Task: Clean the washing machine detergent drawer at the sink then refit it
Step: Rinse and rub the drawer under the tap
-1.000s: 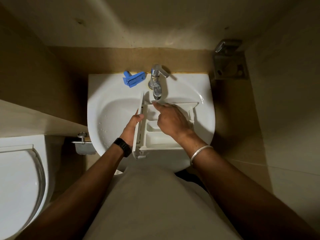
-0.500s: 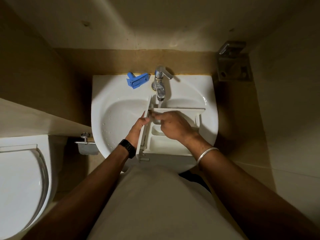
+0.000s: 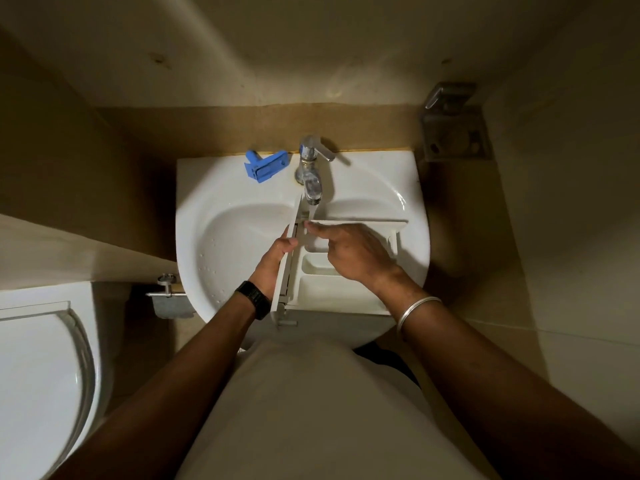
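left hand fingers grip white plastic detergent drawer wall; right hand forefinger extended inside, fingertips hidden; compartments rounded.

The scene is dim and warm-toned, with light falling from above onto the white sink, the brightest area. The surrounding walls sink into brownish shadow. Small glints mark the chrome tap. Wide-angle distortion bends the edges, and the forearms near the bottom look soft.
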`<state>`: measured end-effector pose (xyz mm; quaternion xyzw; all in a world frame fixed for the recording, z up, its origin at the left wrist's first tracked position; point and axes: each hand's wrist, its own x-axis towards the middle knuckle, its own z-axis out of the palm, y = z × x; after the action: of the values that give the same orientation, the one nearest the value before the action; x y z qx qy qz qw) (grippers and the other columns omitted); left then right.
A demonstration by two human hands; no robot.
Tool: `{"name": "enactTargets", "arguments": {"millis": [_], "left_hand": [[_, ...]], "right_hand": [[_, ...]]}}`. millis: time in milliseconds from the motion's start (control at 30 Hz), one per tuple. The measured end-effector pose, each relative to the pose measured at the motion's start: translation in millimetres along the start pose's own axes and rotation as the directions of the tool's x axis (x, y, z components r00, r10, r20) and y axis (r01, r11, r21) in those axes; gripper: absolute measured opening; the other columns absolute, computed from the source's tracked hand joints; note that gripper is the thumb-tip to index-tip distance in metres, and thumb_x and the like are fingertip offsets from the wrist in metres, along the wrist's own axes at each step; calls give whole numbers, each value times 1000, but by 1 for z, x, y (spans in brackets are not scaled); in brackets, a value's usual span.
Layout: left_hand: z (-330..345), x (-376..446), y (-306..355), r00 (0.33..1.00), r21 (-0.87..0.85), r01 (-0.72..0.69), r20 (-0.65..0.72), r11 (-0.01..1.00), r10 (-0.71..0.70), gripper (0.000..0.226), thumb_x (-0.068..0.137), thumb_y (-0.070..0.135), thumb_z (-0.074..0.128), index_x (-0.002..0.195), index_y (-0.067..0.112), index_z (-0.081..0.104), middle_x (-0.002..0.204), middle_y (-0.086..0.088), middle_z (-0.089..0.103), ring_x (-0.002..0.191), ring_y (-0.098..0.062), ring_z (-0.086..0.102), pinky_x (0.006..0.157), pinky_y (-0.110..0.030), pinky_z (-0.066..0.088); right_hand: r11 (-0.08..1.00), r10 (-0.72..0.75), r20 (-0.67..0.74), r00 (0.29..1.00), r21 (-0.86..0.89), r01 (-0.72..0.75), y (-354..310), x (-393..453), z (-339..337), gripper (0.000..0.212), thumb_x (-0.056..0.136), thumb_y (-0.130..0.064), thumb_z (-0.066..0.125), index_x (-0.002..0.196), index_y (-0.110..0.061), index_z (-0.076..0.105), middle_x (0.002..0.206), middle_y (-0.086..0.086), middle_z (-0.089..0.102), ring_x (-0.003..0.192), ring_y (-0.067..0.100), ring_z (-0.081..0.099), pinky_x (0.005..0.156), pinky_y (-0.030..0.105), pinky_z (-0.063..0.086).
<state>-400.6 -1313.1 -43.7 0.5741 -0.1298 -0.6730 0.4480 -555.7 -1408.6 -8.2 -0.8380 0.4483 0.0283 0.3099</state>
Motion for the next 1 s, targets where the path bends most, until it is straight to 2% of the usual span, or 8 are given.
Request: {"name": "enactTargets", "arguments": {"millis": [100, 233, 333, 433, 533, 667, 833, 1000], "left_hand": [[3, 2, 0, 999, -2, 13, 41, 1000, -13, 69, 76, 57, 60, 132, 17, 68, 118, -4, 74, 113, -24, 65, 96, -38, 48], [7, 1, 0, 999, -59, -4, -45, 998, 2, 49, 81, 44, 63, 120, 15, 65, 90, 5, 78, 84, -11, 72, 75, -21, 56], [5, 4, -7, 987, 22, -56, -149, 998, 59, 80, 81, 48, 67, 157, 35, 42, 146, -4, 63, 129, -26, 63, 108, -44, 51], [5, -5, -9, 964, 109, -65, -252, 992, 91, 99, 74, 53, 71, 159, 56, 20, 151, -6, 55, 128, -24, 61, 106, -47, 52], [3, -16, -12, 957, 248, -109, -235, 963, 169, 119, 61, 66, 76, 158, 61, 8, 166, -10, 30, 151, -23, 33, 118, -59, 38], [2, -20, -19, 957, 268, -129, -218, 955, 191, 139, 51, 61, 78, 165, 45, 0, 154, 8, 20, 141, -5, 17, 117, -39, 28], [-10, -20, -22, 951, 222, -133, -246, 966, 187, 132, 55, 56, 78, 164, 50, 3, 161, 7, 17, 154, -13, 13, 127, -52, 24], [-6, -25, -21, 954, 218, -124, -241, 968, 177, 127, 57, 58, 79, 159, 61, 3, 162, 10, 18, 150, -13, 20, 122, -57, 32]], "right_hand": [[999, 29, 69, 997, 25, -31, 3, 5, 3, 62, 89, -2, 50, 134, -41, 67, 138, -10, 67, 120, 21, 65, 91, 24, 51], [994, -39, 154, 987, 109, 22, 4, 8, 1, 50, 90, 3, 53, 119, -28, 79, 118, 1, 76, 96, 14, 64, 86, 27, 50], [998, 60, 25, 998, -3, -60, 8, 9, -3, 49, 87, -4, 53, 122, -29, 77, 126, -2, 72, 116, 21, 62, 101, 33, 48], [978, 173, -101, 980, -101, -183, 7, 8, -5, 42, 87, -9, 48, 116, -16, 77, 125, 6, 73, 119, 32, 64, 101, 38, 49], [946, 150, 37, 988, -295, -132, -2, 9, -5, 33, 90, -12, 42, 98, -6, 72, 111, 12, 68, 106, 39, 65, 85, 38, 42], [974, 111, 206, 972, -219, -65, -32, 19, 7, 10, 84, -24, 62, 87, -18, 69, 106, 6, 73, 110, 28, 64, 108, 41, 33], [996, 84, 186, 979, -22, -81, -22, 30, 10, 22, 88, -22, 53, 73, -15, 68, 91, 15, 73, 88, 34, 67, 69, 30, 40], [950, 310, 50, 950, -47, -307, 2, 41, 0, 22, 85, -10, 56, 99, -4, 71, 113, 17, 73, 110, 35, 67, 87, 29, 52]]}}
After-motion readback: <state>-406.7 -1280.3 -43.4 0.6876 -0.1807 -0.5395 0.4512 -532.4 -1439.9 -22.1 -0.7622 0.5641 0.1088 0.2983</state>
